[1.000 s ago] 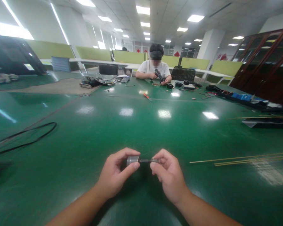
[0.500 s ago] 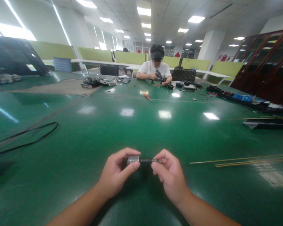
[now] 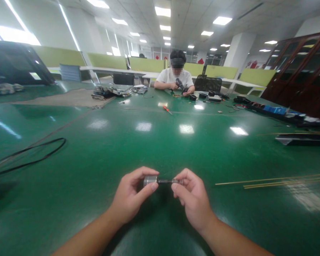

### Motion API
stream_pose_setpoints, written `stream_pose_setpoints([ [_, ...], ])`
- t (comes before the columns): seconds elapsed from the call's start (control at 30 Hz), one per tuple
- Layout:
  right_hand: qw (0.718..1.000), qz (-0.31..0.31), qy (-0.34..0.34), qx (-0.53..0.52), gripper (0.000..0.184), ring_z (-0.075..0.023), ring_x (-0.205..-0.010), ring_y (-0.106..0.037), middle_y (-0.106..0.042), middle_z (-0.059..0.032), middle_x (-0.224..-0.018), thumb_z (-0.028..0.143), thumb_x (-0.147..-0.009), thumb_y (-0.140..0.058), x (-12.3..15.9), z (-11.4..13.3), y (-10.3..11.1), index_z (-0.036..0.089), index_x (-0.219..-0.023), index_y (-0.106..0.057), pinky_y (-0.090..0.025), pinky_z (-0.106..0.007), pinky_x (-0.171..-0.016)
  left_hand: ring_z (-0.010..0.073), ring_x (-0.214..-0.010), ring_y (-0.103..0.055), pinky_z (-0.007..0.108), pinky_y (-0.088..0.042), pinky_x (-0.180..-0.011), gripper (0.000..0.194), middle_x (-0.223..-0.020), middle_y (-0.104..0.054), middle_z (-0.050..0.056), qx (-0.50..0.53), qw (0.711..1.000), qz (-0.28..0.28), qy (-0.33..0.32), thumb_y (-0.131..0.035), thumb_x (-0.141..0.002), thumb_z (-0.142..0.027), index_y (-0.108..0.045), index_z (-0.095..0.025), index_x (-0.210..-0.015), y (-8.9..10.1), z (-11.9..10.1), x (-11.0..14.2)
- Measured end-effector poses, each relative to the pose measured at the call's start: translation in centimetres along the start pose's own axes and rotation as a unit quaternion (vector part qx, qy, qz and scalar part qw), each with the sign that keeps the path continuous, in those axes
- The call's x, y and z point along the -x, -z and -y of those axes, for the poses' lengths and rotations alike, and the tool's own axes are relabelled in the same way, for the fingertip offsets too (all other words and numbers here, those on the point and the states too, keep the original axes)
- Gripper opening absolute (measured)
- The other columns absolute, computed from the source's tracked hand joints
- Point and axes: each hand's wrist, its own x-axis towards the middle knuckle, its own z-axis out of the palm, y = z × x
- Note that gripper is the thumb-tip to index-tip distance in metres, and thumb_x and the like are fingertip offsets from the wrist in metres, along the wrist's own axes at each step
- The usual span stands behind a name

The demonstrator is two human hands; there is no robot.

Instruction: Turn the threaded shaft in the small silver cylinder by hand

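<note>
Between thumb and fingers, my left hand (image 3: 129,195) grips a short silver metal cylinder (image 3: 149,180) that looks like a small motor. A thin dark shaft (image 3: 164,181) runs from its right end. My right hand (image 3: 194,199) pinches the far end of that shaft, where a small metallic piece shows between the fingertips. The whole part is level, held above the green table (image 3: 160,153). My fingers hide some of the cylinder and the shaft's tip.
Thin brass-coloured rods (image 3: 272,183) lie to the right. At the left is a black cable loop (image 3: 42,151). A red screwdriver (image 3: 165,109) lies farther off. Across the table a person (image 3: 162,80) holds a power drill (image 3: 179,84), near several black parts.
</note>
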Motion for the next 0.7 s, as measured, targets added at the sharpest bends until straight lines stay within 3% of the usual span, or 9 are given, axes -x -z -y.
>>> stream_pose_setpoints([
  [0.7,1.0,-0.002,0.009,-0.012,0.019,-0.0077,-0.046,-0.038,-0.056,0.0049,-0.057,0.028,-0.077,-0.074,-0.01,0.05,0.04,0.018,-0.079,-0.058,-0.032,-0.021,-0.047,0.0181,-0.07,-0.064,0.025,-0.047,-0.063,0.021,-0.079,-0.071,0.004,0.012,1.0,-0.013,0.009,-0.075,-0.083,-0.033,-0.074,-0.016,-0.096,-0.14,-0.33,-0.32],
])
